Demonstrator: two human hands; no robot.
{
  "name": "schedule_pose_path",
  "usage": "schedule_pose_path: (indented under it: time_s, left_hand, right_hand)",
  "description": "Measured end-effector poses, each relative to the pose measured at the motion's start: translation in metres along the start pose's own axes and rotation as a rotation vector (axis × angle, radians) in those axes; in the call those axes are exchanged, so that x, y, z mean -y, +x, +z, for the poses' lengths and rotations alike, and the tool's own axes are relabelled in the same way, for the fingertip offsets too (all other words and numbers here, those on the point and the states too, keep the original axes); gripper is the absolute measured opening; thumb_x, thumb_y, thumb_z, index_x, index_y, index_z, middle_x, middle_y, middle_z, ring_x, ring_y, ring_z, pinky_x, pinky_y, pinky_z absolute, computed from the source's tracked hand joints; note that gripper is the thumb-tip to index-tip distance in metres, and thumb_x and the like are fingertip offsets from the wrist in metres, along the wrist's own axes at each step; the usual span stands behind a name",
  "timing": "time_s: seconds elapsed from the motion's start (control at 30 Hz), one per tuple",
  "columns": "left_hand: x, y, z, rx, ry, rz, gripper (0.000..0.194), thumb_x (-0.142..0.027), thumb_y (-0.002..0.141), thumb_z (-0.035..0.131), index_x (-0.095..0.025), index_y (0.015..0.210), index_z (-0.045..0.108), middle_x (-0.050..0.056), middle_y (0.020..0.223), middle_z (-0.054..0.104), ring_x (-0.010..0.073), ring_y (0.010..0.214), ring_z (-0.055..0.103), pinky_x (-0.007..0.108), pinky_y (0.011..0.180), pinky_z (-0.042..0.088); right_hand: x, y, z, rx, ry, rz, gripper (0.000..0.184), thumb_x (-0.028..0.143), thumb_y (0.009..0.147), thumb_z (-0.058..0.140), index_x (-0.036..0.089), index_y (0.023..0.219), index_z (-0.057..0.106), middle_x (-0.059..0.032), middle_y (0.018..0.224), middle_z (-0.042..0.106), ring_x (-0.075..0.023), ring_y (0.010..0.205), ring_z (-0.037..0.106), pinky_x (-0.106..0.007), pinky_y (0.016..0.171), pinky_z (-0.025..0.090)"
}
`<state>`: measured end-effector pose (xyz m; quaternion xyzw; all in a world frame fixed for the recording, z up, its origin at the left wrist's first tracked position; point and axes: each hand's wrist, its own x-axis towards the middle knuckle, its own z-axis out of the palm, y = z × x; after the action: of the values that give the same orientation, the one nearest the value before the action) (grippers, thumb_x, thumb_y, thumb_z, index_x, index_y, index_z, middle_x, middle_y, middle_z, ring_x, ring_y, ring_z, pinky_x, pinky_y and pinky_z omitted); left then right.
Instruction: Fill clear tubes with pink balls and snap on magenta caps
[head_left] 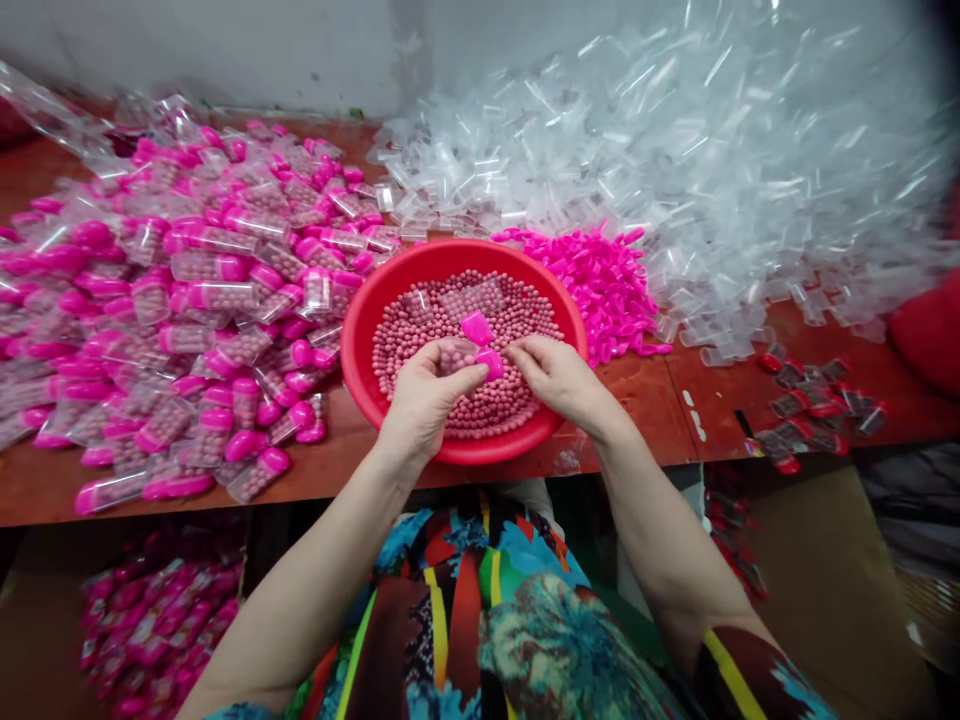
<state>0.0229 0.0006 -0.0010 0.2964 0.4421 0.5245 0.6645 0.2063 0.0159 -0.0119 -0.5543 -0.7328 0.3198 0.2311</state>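
A red bowl (pixel 360 330) full of small pink balls (pixel 420 320) stands on the brown table (pixel 660 400). Both hands meet over its near side. My left hand (pixel 427 395) grips a clear tube (pixel 456 355) filled with pink balls. My right hand (pixel 559 378) pinches a pink cap (pixel 491 362) against the tube's end. Another pink cap (pixel 476 326) lies on the balls just beyond my fingers.
A heap of filled, pink-capped tubes (pixel 187 300) covers the table's left side. Loose pink caps (pixel 600 280) lie right of the bowl, below a big pile of empty clear tubes (pixel 675 160). Red-capped tubes (pixel 810 410) sit at right. A box of filled tubes (pixel 157 620) is under the table.
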Motion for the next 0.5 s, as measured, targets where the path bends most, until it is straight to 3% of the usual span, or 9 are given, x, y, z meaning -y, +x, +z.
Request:
schedule_pose_path:
  time_s: [0.07,0.13,0.33,0.4,0.5]
  left_hand:
    - [-0.001,-0.002,-0.003,-0.036,0.063,0.037,0.031,-0.013,0.059,0.090,-0.015,0.082,0.070,-0.004,0.076,0.061,0.0084,0.072,0.055,0.022,0.072,0.047]
    - [0.000,-0.003,-0.005,-0.064,0.097,0.054,0.030,-0.013,0.060,0.088,-0.015,0.083,0.070,-0.004,0.076,0.062,0.0089,0.074,0.055,0.022,0.074,0.047]
    - [0.006,0.000,-0.009,-0.104,0.037,0.082,0.032,-0.015,0.059,0.088,-0.017,0.084,0.069,-0.004,0.075,0.061,0.0093,0.074,0.055,0.023,0.077,0.046]
    - [0.007,0.000,-0.009,-0.114,0.039,0.115,0.030,-0.015,0.060,0.088,-0.017,0.084,0.069,-0.004,0.076,0.061,0.0096,0.075,0.055,0.023,0.077,0.046]
    - [0.008,-0.001,-0.009,-0.116,0.109,0.162,0.026,-0.017,0.064,0.087,-0.018,0.083,0.069,-0.003,0.076,0.061,0.0107,0.075,0.055,0.024,0.076,0.046]
  right_hand:
    - [0.001,0.005,0.003,0.136,-0.406,0.003,0.022,0.023,0.095,0.057,0.017,0.080,0.072,-0.0138,0.087,0.075,-0.0261,0.086,0.070,-0.038,0.082,0.054]
    - [0.004,0.007,0.008,0.292,-0.624,0.020,0.016,0.014,0.090,0.060,0.014,0.080,0.074,-0.0191,0.090,0.076,-0.0305,0.085,0.072,-0.041,0.079,0.053]
    - [0.005,0.010,0.019,0.409,-0.668,0.023,0.021,0.002,0.083,0.057,0.013,0.083,0.076,-0.0186,0.086,0.078,-0.0304,0.082,0.074,-0.037,0.071,0.053]
    - [0.004,0.011,0.015,0.356,-0.635,0.013,0.021,0.004,0.087,0.056,0.014,0.087,0.075,-0.0167,0.089,0.078,-0.0287,0.084,0.073,-0.037,0.075,0.053]
    - [0.015,0.007,0.007,-0.031,-0.319,-0.072,0.018,0.016,0.095,0.056,0.018,0.102,0.072,-0.0110,0.100,0.077,-0.0246,0.091,0.072,-0.037,0.082,0.055]
